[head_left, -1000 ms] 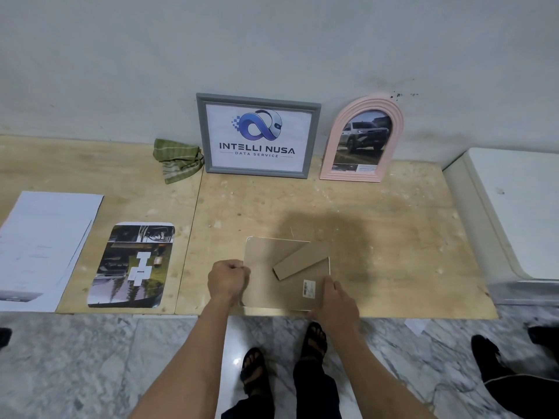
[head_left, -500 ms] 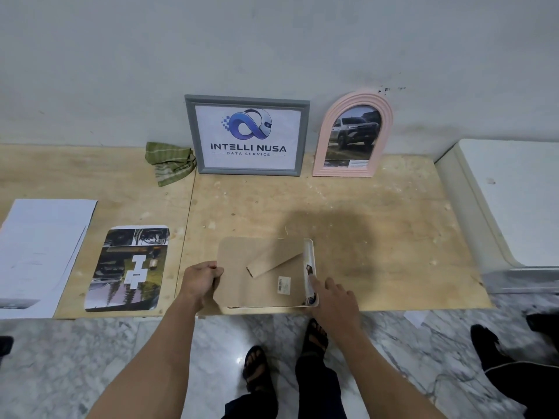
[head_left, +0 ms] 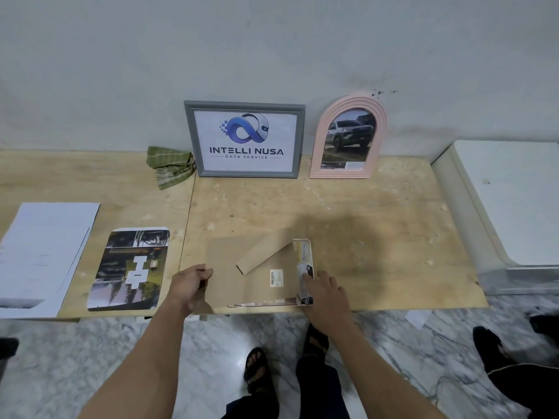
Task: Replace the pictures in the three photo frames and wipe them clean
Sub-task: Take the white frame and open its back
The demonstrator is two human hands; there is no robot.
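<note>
white frame (head_left: 306, 269) mostly under brown backing board (head_left: 242, 279), paper stack (head_left: 39, 255) cropped left

Desk (head_left: 348, 213) is bare plywood, two boards butted, seam just left of the grey frame (head_left: 245, 140). Against the wall: crumpled green cloth (head_left: 169, 169), grey frame with the Intelli Nusa logo, pink arched frame (head_left: 348, 137) with a truck photo. Left board: stack of white paper (head_left: 45, 255), a loose printed photo (head_left: 130, 267) beside it. Near edge in front of me: white frame (head_left: 307, 267) face down, brown backing board (head_left: 242, 276) partly off. White unit (head_left: 511, 207) butts the desk's right end.
</note>
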